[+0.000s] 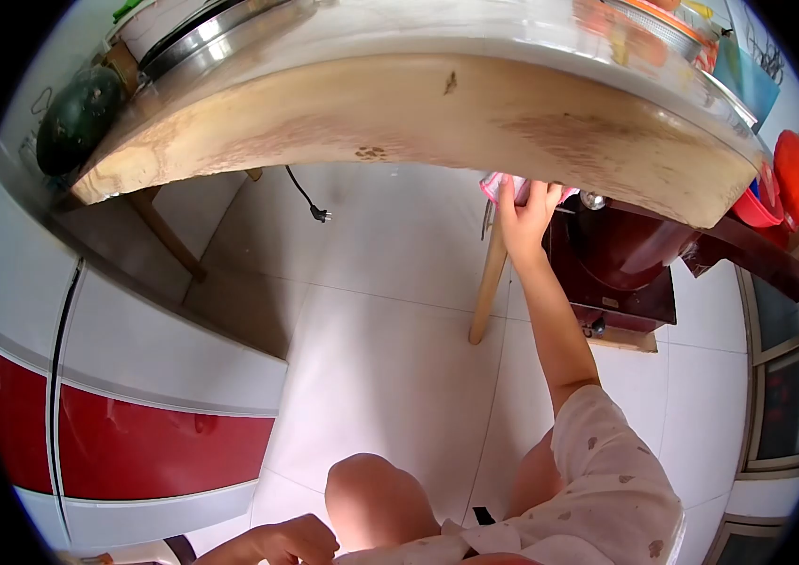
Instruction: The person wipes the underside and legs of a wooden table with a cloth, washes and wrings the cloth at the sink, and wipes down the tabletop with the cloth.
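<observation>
Cloth-handling step, apparently: right hand [524,221] holds pink-white cloth [520,190] below table [399,108] near edge; left hand [298,541] fingers curled, contents unclear; next move likely needs steady grip.

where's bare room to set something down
The floor between the red-and-white cabinet and the wooden table leg is largely bare, with a black plug showing toward the back. The tabletop's middle, between steel vessel and orange-rimmed basket, looks bare. Around the leg it's crowded: right hand, pink-edged cloth, dark red furniture.
</observation>
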A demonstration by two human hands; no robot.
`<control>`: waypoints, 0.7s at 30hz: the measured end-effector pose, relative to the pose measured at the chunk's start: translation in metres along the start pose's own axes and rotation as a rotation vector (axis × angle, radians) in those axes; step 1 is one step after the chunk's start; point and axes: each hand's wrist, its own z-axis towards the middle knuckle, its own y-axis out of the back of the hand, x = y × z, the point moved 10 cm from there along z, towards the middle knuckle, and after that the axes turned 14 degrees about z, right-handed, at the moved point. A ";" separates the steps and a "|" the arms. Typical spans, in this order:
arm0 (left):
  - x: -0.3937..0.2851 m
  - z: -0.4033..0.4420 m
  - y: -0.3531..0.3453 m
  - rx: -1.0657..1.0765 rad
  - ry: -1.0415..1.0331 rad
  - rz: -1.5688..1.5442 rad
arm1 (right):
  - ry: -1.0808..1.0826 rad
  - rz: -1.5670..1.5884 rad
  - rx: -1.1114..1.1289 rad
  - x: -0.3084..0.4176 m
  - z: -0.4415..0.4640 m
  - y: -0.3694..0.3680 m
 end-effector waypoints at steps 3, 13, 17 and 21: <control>-0.006 0.003 0.001 -0.006 0.000 0.005 | -0.024 -0.030 0.019 -0.005 -0.003 0.000; -0.018 0.005 0.002 -0.014 0.010 0.071 | 0.067 -0.059 -0.050 0.008 0.002 -0.004; -0.031 -0.002 -0.008 -0.010 -0.007 0.103 | 0.057 -0.048 -0.030 0.008 0.002 -0.004; -0.037 -0.009 -0.013 -0.004 -0.030 0.125 | 0.040 -0.083 0.000 0.008 0.004 -0.003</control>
